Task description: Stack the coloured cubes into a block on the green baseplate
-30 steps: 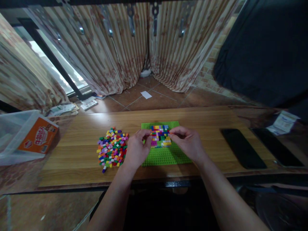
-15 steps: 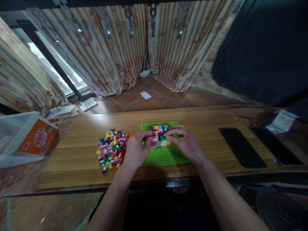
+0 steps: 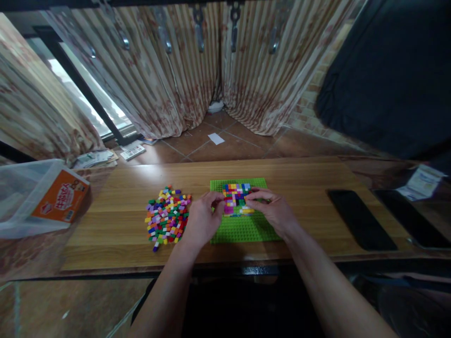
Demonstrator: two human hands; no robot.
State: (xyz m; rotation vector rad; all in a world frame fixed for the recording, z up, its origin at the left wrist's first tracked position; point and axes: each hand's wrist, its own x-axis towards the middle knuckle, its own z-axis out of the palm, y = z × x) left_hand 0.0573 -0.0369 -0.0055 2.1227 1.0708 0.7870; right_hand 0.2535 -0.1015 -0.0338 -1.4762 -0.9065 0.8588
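Note:
On a bright green studded baseplate [image 3: 243, 232] sits a patch of joined multicoloured toy bricks [image 3: 235, 199]. My left hand [image 3: 203, 218] is at the patch's left edge, its thumb and fingers curled together. Whatever is between those fingertips is too small to make out. At the patch's right edge, my right hand [image 3: 276, 212] pinches with thumb and index finger, touching or very near the bricks. A small reddish-orange bit shows at its fingertips, apparently a brick. Left of my left hand lies a heap of loose small bricks [image 3: 167, 218] in many colours.
The wooden table [image 3: 123, 197] carries a black phone-like slab [image 3: 361, 218] at the right, with another dark slab [image 3: 408, 216] beyond it. A clear plastic bin [image 3: 31, 188] with an orange label stands at the left. Curtains [image 3: 169, 80] hang behind the table.
The whole view has shifted slightly, so things appear a little further right. Both hands stay at the brick patch, with only small finger movements.

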